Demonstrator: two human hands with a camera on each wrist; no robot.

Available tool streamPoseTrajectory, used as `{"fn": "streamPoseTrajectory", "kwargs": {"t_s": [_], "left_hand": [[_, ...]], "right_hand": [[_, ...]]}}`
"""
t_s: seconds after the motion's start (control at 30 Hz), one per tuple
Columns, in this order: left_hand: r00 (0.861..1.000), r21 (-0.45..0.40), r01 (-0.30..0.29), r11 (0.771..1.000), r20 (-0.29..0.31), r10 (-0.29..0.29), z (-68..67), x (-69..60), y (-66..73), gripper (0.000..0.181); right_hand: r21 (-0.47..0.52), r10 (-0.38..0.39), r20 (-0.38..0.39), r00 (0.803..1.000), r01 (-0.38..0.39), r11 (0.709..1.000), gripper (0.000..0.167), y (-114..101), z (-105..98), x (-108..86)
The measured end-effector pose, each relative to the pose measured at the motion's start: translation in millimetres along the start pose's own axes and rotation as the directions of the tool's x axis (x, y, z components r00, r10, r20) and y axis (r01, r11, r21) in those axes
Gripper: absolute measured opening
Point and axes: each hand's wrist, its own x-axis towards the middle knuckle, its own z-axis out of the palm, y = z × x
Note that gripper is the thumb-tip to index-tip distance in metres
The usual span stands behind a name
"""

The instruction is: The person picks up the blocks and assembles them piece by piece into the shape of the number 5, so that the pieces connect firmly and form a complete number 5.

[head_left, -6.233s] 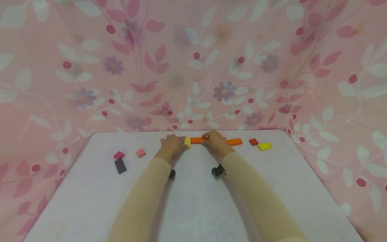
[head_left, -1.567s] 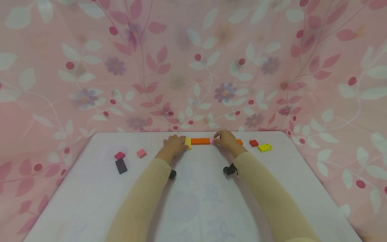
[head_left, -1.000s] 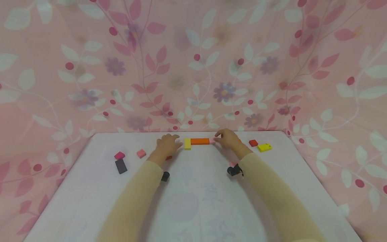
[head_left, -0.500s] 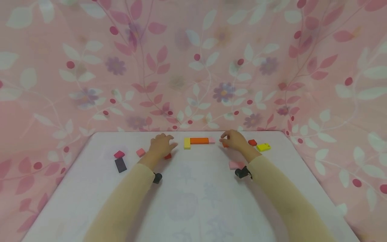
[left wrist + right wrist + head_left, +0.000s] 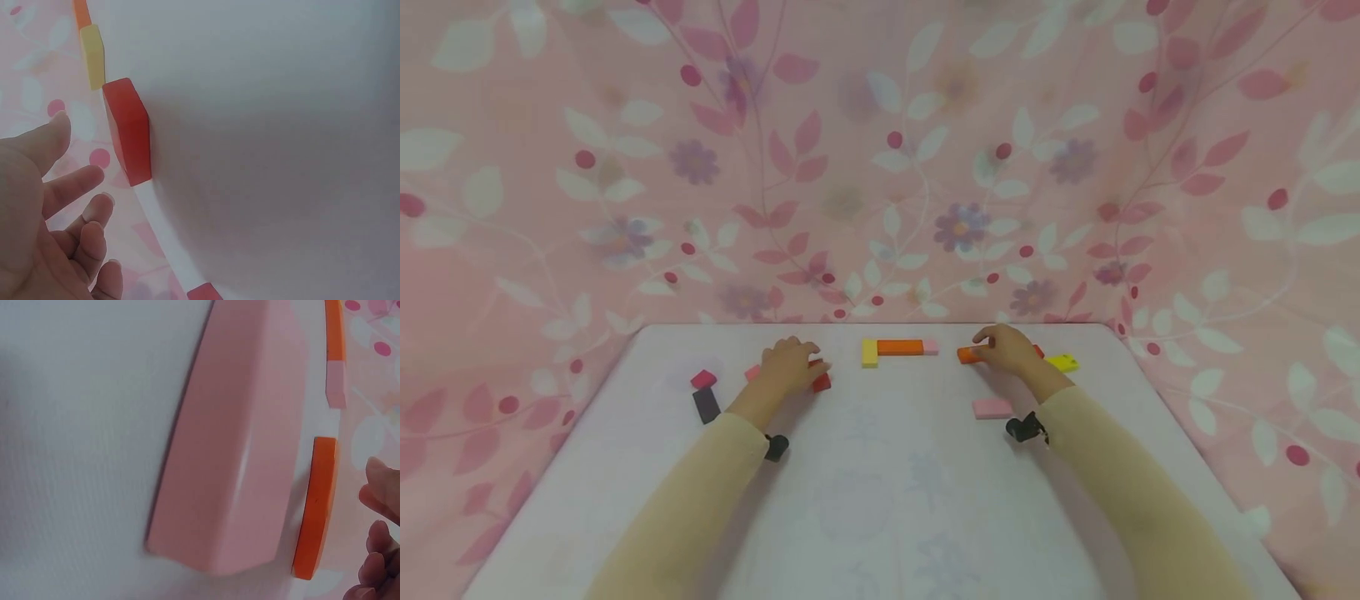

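A pale yellow block, an orange block and a small pink block lie end to end near the table's far edge. To their left is my left hand, fingers spread and loosely bent, beside a red block. The left wrist view shows a gap between its fingertips and that red block. My right hand hovers by a second orange block, partly covering it in the head view. In the right wrist view its relaxed fingers stand apart from this orange block.
A pink block lies near my right wrist. Beyond the right hand are a bright yellow block and a half-hidden red one. On the left lie a crimson block, a dark grey block and a pink block.
My left hand has left the pale yellow block and moved left. The right hand set the small pink block against the orange one's end, released it and moved right to the second orange block.
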Motion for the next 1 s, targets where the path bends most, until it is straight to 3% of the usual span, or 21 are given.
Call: {"fn": "streamPoseTrajectory", "kwargs": {"t_s": [0.3,0.53,1.0], "left_hand": [[0.998,-0.038,0.041,0.998,0.055,-0.039,-2.4,-6.9,-4.6,0.059],[0.999,-0.014,0.014,1.0,0.036,-0.013,-3.1,-11.4,-7.8,0.063],[0.998,-0.04,-0.002,0.999,0.064,0.004,0.6,-14.8,-11.5,0.069]], "right_hand": [[0.007,-0.001,-0.001,1.0,0.001,1.0,0.037,12.8,-3.5,0.2],[0.004,0.031,0.011,0.999,-0.031,1.0,0.039,21.8,-2.4,-0.2],[0.042,0.095,0.061,0.994,-0.098,0.994,0.043,28.8,-3.9,0.4]]}}
